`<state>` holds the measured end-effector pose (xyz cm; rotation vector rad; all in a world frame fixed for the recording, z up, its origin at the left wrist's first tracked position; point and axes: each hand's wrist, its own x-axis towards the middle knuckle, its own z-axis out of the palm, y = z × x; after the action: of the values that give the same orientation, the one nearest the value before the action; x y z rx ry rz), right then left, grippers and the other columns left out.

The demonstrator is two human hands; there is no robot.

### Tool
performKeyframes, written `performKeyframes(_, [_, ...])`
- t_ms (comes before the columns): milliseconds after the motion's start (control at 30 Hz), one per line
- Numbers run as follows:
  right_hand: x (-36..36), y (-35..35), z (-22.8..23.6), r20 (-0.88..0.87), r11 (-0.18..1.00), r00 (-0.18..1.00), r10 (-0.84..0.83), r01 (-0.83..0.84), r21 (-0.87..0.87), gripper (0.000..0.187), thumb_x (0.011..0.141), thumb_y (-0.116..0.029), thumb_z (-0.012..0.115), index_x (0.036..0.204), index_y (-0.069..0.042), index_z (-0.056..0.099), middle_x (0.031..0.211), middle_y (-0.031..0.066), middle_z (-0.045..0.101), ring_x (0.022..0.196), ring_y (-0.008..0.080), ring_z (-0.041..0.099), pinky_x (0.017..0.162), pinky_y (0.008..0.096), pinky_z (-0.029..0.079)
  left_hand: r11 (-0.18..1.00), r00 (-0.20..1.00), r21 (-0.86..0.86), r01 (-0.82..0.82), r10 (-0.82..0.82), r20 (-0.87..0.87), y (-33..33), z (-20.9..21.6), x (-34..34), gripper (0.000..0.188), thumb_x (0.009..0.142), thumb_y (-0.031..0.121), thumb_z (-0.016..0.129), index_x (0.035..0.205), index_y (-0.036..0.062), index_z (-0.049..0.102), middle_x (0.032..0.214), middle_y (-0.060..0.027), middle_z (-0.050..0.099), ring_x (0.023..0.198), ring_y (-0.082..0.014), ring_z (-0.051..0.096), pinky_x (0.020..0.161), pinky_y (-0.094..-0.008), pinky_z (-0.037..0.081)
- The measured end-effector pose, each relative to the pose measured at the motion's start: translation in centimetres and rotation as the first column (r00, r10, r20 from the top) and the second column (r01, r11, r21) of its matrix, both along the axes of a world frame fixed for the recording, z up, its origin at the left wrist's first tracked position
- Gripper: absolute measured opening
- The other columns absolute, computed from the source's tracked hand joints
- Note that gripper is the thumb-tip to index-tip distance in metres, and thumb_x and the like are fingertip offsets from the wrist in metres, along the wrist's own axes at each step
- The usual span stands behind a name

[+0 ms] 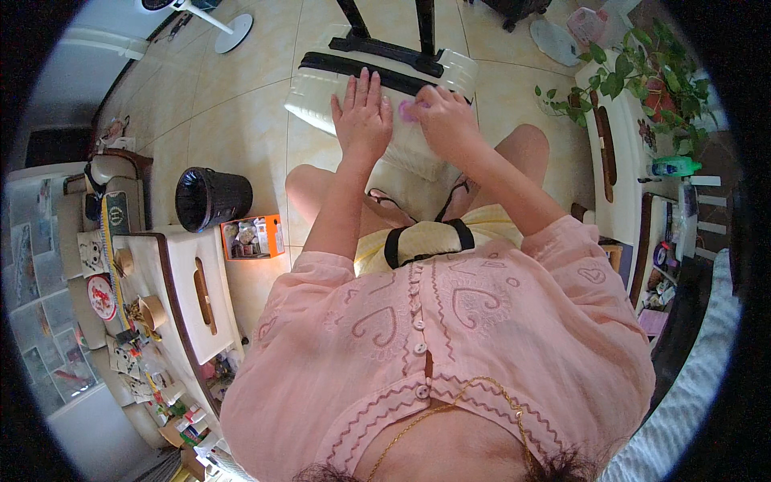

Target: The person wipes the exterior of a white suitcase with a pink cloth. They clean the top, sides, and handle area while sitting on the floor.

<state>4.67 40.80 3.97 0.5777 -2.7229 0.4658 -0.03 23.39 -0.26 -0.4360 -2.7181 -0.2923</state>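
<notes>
A cream-white hard-shell suitcase point(321, 104) stands on the floor before my knees, its black telescopic handle point(426, 32) pulled up on the far side. A black band point(329, 63) runs across the case near its far edge. My left hand point(363, 119) lies flat on the near part of the shell, fingers stretched out, the tips reaching the black band. Right of it, my right hand point(442, 120) is closed on a small pinkish-purple cloth point(407, 111) pressed against the shell. Most of the cloth is hidden under the fingers.
A black bin point(214, 199) and an orange-edged box point(254, 238) of small items stand left on the tiled floor. White drawer cabinets flank me, the left point(205, 297) crowded with things, the right point(614, 153) bearing a leafy plant point(634, 76). A white fan base point(233, 34) is far left.
</notes>
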Motion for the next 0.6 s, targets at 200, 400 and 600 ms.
performKeyframes(200, [2.3,1.6,1.4,0.059,0.986,0.998,0.038,-0.028,-0.167,0.027,0.075,-0.007,0.062,0.100,-0.014,0.069,0.095,0.0068,0.059,0.097,0.0268,0.057,0.083,0.0398,0.045,1.000,1.000,0.012,0.001,-0.001,-0.017,0.2,0.1,0.1,0.051,0.094,0.033,0.040,0.142,0.0160,0.041,0.150,-0.0026,0.035,0.138,-0.0236,0.032,0.112,-0.0548,0.015])
performKeyframes(400, [-0.6,1.2,-0.4,-0.141,0.986,0.979,-0.145,0.155,0.065,0.025,0.080,-0.016,0.057,0.105,-0.014,0.063,0.096,0.0060,0.057,0.094,0.0235,0.057,0.077,0.0389,0.045,0.997,0.995,0.063,-0.045,0.050,-0.081,2.1,0.0,0.7,0.050,0.091,0.030,0.043,0.138,0.0149,0.046,0.146,-0.0047,0.041,0.135,-0.0252,0.037,0.110,-0.0559,0.018])
performKeyframes(600, [3.1,-0.8,-1.0,-0.231,0.978,0.969,-0.089,0.129,0.165,0.024,0.077,-0.015,0.058,0.100,-0.010,0.063,0.091,0.0045,0.055,0.088,0.0208,0.056,0.073,0.0371,0.044,0.994,0.991,0.090,-0.059,0.070,-0.113,2.5,-0.1,0.8,0.047,0.089,0.027,0.044,0.134,0.0140,0.051,0.143,-0.0059,0.045,0.133,-0.0252,0.040,0.109,-0.0549,0.020])
